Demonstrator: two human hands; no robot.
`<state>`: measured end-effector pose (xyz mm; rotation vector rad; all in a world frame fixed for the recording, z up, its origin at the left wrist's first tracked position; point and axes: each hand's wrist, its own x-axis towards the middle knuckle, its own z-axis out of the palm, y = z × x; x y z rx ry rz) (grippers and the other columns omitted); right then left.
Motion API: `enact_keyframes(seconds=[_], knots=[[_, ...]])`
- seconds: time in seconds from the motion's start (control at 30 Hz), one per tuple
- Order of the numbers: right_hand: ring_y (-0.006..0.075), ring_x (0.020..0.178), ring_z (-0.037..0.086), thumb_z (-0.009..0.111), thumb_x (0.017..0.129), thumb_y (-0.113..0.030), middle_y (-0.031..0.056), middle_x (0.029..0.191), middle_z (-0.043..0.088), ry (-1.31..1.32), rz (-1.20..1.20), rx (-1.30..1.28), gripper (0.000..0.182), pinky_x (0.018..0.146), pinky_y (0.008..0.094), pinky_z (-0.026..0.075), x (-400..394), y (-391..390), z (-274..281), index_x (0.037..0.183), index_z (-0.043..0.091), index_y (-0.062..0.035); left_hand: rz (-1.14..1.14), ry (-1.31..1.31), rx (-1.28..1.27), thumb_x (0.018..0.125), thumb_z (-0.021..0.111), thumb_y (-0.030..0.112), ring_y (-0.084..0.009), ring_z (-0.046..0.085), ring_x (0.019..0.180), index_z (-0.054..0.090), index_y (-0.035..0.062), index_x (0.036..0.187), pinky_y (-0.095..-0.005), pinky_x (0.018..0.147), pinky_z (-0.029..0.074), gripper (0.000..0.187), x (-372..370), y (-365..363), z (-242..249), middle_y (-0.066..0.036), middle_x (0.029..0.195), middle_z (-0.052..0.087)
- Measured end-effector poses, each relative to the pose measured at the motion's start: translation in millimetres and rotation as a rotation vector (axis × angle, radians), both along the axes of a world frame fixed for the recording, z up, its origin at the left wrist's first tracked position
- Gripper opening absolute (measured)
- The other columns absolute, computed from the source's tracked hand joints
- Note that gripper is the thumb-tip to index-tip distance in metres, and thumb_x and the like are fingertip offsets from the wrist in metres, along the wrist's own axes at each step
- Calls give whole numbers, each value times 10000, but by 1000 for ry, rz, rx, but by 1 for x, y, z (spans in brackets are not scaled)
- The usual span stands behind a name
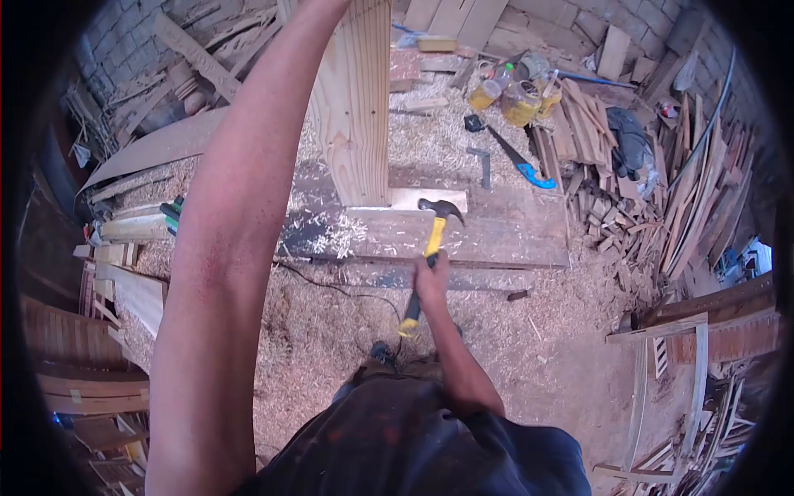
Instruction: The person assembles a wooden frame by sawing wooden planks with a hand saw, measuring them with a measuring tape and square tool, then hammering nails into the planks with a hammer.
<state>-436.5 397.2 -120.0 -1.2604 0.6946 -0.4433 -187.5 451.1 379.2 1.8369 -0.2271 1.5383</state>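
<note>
My right hand (pixel 431 279) is wrapped round the handle of a hammer (pixel 435 235) with a yellow and black grip. The hammer's dark claw head is over the workbench (pixel 504 227), close to the foot of a wooden post. My left arm reaches up along the tall pale post (pixel 356 116), and the left hand lies beyond the top edge of the picture. The post stands upright on the bench, its lower end beside a flat light board (pixel 430 199).
Behind the post lie a metal square (pixel 482 165), a blue-handled saw (pixel 529 172) and a tape measure (pixel 473 123). Jars of yellow liquid (pixel 521 103) stand at the back. Scrap wood (pixel 612 215) is heaped at right; shavings and a black cable cover the floor.
</note>
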Motion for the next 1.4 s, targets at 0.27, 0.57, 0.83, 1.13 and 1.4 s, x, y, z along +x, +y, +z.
enact_keyframes(seconds=[0.27,0.57,0.83,1.13,1.4], knots=[[97,627,577,671,1040,-142,10,740,592,4,-34,-766,200,548,289,462,-85,-112,147,1171,565,-33,-869,-66,-285,767,968,464,-272,635,1239,469,-2,1506,-401,1026,505,1007,40,54,37,-165,1379,639],[89,660,580,668,1069,-202,-1,787,594,-42,70,-795,221,599,292,478,-80,-109,182,1182,647,-13,-802,42,-260,730,909,651,-296,773,1013,792,88,1149,-431,895,574,711,54,47,18,-115,1092,814],[310,701,695,728,1001,-163,181,843,729,-264,-60,-1428,365,641,416,521,-44,-80,370,1338,668,-33,-548,306,-264,680,879,761,-403,763,999,709,50,1137,-519,862,568,863,8,44,22,-234,1011,786],[138,779,646,704,1040,-185,120,874,714,-559,-488,-1776,353,722,319,522,-72,-104,623,1363,688,-43,-701,228,-284,665,900,722,-400,747,1069,718,49,1182,-518,929,552,868,17,50,26,-201,1100,790],[56,783,622,697,1075,-361,40,915,748,-354,-336,-1573,487,682,254,506,-80,-140,568,1454,671,-57,-770,123,-260,837,875,592,-194,728,842,802,41,1101,-381,760,545,615,11,65,27,-69,975,809]])
